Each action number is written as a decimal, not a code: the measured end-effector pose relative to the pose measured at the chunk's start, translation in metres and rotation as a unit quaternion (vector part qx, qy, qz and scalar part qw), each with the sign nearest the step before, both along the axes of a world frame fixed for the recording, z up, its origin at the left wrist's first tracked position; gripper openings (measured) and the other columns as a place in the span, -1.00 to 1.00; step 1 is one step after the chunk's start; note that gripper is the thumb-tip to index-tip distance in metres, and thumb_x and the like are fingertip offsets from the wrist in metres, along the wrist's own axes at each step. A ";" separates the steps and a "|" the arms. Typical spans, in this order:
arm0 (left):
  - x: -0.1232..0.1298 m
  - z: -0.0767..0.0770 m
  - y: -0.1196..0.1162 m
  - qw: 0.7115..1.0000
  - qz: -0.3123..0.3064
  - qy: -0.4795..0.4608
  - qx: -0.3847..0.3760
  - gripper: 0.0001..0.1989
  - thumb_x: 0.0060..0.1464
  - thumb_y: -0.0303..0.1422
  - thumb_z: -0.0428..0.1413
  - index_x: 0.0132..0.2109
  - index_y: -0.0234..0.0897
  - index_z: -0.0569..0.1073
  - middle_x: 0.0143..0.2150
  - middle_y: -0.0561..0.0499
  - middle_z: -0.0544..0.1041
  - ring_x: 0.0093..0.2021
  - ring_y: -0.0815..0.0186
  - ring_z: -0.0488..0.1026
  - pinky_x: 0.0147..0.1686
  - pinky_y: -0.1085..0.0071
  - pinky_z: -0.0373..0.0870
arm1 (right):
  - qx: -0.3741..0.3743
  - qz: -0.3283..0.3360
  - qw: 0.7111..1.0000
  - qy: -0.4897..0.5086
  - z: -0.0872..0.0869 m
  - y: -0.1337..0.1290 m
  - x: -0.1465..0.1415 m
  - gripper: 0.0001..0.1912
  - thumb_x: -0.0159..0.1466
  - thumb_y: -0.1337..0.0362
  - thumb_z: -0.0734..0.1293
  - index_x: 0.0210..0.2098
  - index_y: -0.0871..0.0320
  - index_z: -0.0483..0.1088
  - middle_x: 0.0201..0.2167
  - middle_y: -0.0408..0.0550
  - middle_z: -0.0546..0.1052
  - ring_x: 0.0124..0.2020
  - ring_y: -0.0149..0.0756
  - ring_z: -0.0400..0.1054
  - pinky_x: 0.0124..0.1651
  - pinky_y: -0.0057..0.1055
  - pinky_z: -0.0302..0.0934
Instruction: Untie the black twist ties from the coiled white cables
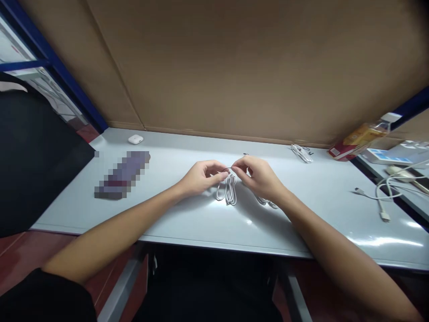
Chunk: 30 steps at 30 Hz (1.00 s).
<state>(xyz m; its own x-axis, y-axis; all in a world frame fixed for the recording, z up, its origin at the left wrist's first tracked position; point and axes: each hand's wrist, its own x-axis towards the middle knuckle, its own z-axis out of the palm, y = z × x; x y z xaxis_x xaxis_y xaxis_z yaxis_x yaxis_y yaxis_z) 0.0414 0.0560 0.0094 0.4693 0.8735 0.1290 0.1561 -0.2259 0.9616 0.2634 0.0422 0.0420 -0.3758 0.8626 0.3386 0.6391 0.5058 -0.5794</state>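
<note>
My left hand (199,179) and my right hand (259,176) meet near the middle of the table, each in a pinch. Between their fingertips runs a thin dark twist tie (228,168), one end in each hand. Just below it a folded bundle of white cable (231,192) hangs or lies at the fingers; whether the tie passes around it I cannot make out. Another white cable bundle (268,203) lies under my right wrist, partly hidden. A small black piece (246,154) shows behind the right hand.
At the back lie a bundled white cable (301,153) and a tilted drink bottle (360,137). Loose white cables (385,197) cross the right side. On the left are a white earbud case (136,139) and a pixelated purple object (122,176). A cardboard panel (234,67) stands behind the table.
</note>
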 end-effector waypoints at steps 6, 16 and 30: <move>-0.003 0.001 0.004 0.999 -0.008 0.032 0.012 -0.68 0.11 -0.09 0.33 -0.24 -0.29 0.68 -0.32 -0.05 0.66 -0.37 0.33 0.51 -0.37 0.38 0.39 | -0.175 0.041 0.982 0.053 0.015 -0.001 0.009 -0.70 0.41 0.04 0.29 -0.27 0.13 0.48 -0.36 -0.11 0.48 -0.39 -0.33 0.29 -0.34 -0.37 0.13; -0.010 0.011 0.004 0.922 0.080 0.181 0.333 -0.83 0.25 -0.27 0.24 -0.31 -0.17 0.66 -0.33 0.05 0.70 -0.31 0.26 0.50 -0.21 0.28 0.37 | -0.360 0.086 0.922 0.113 0.011 0.002 0.016 -0.63 0.33 -0.08 0.37 -0.36 0.10 0.45 -0.52 -0.21 0.26 -0.50 -0.38 0.08 -0.42 -0.38 -0.02; 0.001 0.003 -0.013 0.981 0.008 0.162 0.109 -0.73 0.22 -0.18 0.19 -0.05 -0.24 0.61 -0.18 -0.05 0.66 -0.20 0.23 0.60 -0.18 0.32 0.54 | -0.036 -0.220 0.975 -0.013 -0.010 0.061 0.086 -0.78 0.35 0.13 0.31 -0.34 0.09 0.50 -0.40 -0.01 0.57 -0.39 -0.18 0.40 -0.31 -0.22 0.22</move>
